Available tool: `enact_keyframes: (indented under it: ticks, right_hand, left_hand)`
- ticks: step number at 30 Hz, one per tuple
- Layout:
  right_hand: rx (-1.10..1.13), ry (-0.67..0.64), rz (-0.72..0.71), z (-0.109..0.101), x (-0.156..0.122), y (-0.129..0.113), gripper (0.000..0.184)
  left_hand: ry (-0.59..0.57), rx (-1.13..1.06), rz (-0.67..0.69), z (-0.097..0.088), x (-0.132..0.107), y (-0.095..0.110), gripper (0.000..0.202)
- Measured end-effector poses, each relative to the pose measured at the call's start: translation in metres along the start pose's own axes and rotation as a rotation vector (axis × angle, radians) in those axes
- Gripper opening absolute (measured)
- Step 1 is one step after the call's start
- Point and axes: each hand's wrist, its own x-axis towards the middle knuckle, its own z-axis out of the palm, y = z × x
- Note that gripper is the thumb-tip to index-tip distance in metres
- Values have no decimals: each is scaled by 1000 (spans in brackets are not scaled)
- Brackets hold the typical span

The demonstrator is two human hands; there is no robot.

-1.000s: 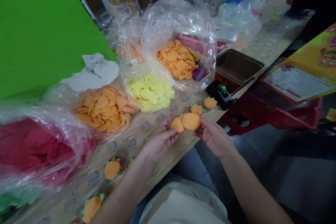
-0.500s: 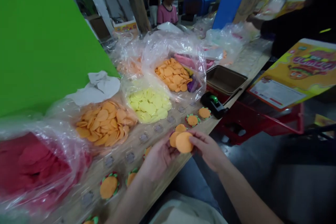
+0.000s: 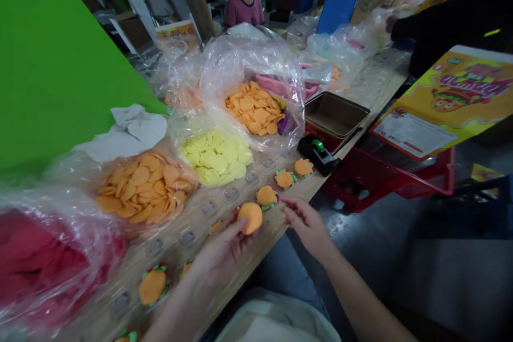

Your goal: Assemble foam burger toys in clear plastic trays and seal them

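1. While the left hand (image 3: 222, 248) holds a soft orange disc (image 3: 250, 218) up off the counter (image 3: 256, 256), its fingers (image 3: 230, 235) are closed around the underside and the thumb lies on top, gripping the disc near the middle of the view.
2. The right hand (image 3: 306, 224) holds nothing. Its fingers (image 3: 290, 208) are open and spread, well clear of the disc at its 3 o'clock.
3. Taking the disc as the clock's centre, a small burger-shaped piece (image 3: 266, 196) sits at 1 o'clock, just beside it on the counter. Its orange top shows a green and red frill at the rim, and neither hand touches it. With the piece down, only the disc remains in hand.
4. Two matching pieces (image 3: 284, 179) continue the row toward 2 o'clock, and another (image 3: 152, 287) lies at 7 o'clock.
5. Clear plastic bags hold yellow discs (image 3: 212, 160) at 11 o'clock and orange discs (image 3: 144, 187) at 9 o'clock, with deeper orange discs (image 3: 254, 115) at 12 o'clock.
6. A black tape dispenser (image 3: 315, 152) and a brown tray (image 3: 336, 115) stand at 1 o'clock. Farther off, a person in a pink shirt (image 3: 244, 10) stands at 12 o'clock, and a co-worker's dark sleeve (image 3: 425, 32) shows at 2 o'clock.
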Motion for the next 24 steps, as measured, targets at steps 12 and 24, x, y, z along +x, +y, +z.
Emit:
enact_keyframes:
  ticks: [12,24]
  right_hand:
    - [80,88,169,-51,2,39,31]
    - [114,91,176,-62,21,31,32]
  left_hand:
    - [-112,81,120,63,54,85,32]
    - [-195,154,126,81,90,95,32]
